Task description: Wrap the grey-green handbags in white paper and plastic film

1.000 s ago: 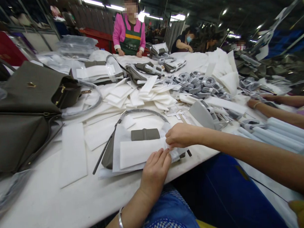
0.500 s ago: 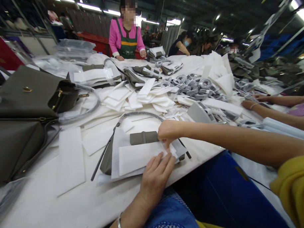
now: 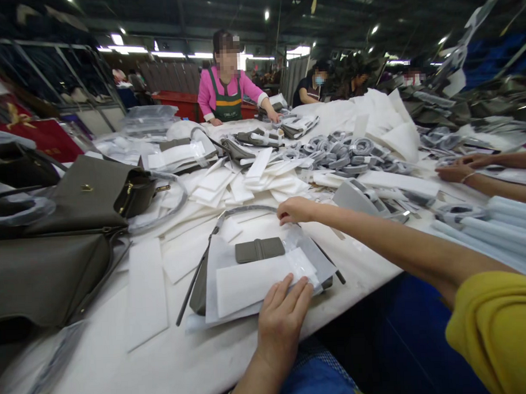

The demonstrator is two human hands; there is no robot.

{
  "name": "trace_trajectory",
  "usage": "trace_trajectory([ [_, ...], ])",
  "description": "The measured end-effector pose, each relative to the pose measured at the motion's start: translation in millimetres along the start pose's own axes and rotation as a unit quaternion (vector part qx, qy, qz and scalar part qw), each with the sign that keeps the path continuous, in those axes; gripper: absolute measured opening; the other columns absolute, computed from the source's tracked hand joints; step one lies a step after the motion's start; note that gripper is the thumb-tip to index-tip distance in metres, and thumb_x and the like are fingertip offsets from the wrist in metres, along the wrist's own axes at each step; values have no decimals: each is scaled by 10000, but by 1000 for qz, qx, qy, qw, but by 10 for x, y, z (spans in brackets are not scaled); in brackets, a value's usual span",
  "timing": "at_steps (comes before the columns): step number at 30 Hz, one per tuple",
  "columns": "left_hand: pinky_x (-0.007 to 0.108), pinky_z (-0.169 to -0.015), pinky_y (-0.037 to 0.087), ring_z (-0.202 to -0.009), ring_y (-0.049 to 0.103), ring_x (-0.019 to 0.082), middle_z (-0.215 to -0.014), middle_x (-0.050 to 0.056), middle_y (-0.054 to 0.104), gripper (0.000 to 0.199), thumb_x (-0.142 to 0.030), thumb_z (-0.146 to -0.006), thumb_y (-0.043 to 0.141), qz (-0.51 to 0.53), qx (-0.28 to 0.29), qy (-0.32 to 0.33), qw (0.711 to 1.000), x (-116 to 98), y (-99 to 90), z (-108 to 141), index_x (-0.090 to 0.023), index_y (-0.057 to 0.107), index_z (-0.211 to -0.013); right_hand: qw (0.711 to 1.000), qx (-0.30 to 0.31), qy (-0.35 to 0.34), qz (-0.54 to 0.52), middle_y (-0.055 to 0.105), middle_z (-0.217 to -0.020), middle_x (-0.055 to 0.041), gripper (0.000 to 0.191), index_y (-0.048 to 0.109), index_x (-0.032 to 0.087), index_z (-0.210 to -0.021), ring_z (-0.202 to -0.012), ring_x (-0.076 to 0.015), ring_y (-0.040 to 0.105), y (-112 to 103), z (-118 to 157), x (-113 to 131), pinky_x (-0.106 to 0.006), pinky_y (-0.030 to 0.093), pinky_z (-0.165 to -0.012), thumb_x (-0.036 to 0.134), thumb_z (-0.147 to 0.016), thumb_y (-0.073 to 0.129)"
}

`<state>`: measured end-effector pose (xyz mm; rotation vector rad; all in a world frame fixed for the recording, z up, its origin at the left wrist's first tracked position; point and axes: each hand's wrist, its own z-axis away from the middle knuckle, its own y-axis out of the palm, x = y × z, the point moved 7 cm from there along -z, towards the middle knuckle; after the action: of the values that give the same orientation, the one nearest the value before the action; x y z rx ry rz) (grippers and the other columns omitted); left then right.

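A grey-brown handbag lies before me on the table, partly covered by white wrapping paper. On top are a small flap piece of the same colour and a white foam sheet, with clear tape at the foam's right end. My left hand rests flat, fingers extended, on the foam's lower right edge. My right hand is over the right part of the wrapped handle, fingers curled closed. Whether it grips the handle or merely passes over it is hidden.
White foam sheets are heaped behind the bag, beside wrapped grey coils. Larger handbags crowd the left. A co-worker in a pink top stands across the table; another person's hands are at right.
My right hand has lifted from the tape at the foam's end and moved up to the handle. My left hand stays on the foam. The camera view has shifted.
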<state>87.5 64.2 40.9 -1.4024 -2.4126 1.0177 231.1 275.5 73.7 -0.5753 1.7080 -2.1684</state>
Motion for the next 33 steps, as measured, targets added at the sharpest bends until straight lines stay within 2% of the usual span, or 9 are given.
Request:
trace_trajectory([
  [2, 352, -944, 523, -1179, 642, 212, -1250, -32, 700, 318, -179, -1032, 431, 0, -10, -5, 1000, 1, -6, 3, -250, 672, -1228, 999, -32, 3, -35, 742, -1104, -83, 356, 692, 174, -1199, -964, -205, 672, 16, 160, 23, -259, 440, -790, 380, -924, 600],
  [5, 351, -951, 521, -1187, 638, 213, -1257, -21, 696, 315, -181, -1030, 441, -3, 1, -1, 1000, -8, 9, 0, -245, 669, -1237, 994, 4, -43, -99, 649, -1321, -125, 787, 417, 188, -1507, -1170, -270, 614, 206, 449, 241, -333, 436, -978, 494, -836, 693],
  [10, 364, -954, 521, -1209, 627, 224, -1282, -20, 681, 308, -180, -1020, 471, -9, 26, 6, 1000, -9, 25, -12, -241, 655, -1259, 994, 55, -13, -90, 605, -1359, -185, 1148, 272, 194, -1576, -1242, -390, 549, 441, 550, 347, -470, 390, -1057, 549, -645, 842],
  [13, 376, -947, 524, -1215, 623, 228, -1295, -25, 673, 318, -162, -1017, 467, -12, 39, 9, 999, -11, 30, -22, -240, 644, -1270, 991, 69, 0, -117, 667, -1286, -137, 1077, 323, 236, -1560, -1144, -341, 625, 488, 415, 267, -380, 460, -965, 527, -662, 841],
  [16, 374, -941, 528, -1198, 634, 229, -1284, -23, 679, 312, -156, -1015, 468, -15, 39, 20, 999, -19, 16, -35, -236, 651, -1254, 987, 40, 1, -153, 715, -1217, -89, 797, 488, 237, -1472, -1112, -280, 657, 448, 365, 204, -322, 481, -940, 480, -769, 773],
  [21, 375, -953, 535, -1201, 631, 228, -1284, -13, 682, 311, -161, -1010, 482, -9, 43, 27, 999, -7, 3, -46, -236, 639, -1267, 974, -162, 6, -156, 669, -1312, -97, 418, 644, 193, -1307, -1226, -257, 608, 178, 858, 338, -368, 452, -1060, 322, -910, 631],
  [24, 378, -973, 537, -1205, 624, 223, -1316, 22, 665, 306, -176, -1001, 510, -8, 52, 17, 998, 7, 1, -55, -206, 617, -1286, 965, -217, -18, -143, 665, -1319, -80, 410, 612, 227, -1340, -1231, -238, 606, 255, 1362, 645, -384, 465, -1067, 360, -953, 582],
  [27, 354, -1016, 524, -1183, 628, 200, -1316, 64, 662, 258, -193, -1006, 495, 10, 61, -1, 998, 22, -19, -82, -160, 636, -1219, 973, -213, -49, -76, 568, -1444, -87, 645, 446, 234, -1486, -1344, -273, 510, 575, 1697, 933, -477, 392, -1146, 349, -893, 673],
  [33, 385, -1156, 414, -1320, 524, 200, -1391, 52, 606, 366, -195, -1021, 439, -35, 183, 86, 979, 40, -167, -124, -140, 526, -1373, 950, -291, -81, 80, 512, -1499, -70, 652, 348, 199, -1528, -1398, -257, 447, 891, 1753, 938, -495, 318, -1178, 161, -926, 594],
])
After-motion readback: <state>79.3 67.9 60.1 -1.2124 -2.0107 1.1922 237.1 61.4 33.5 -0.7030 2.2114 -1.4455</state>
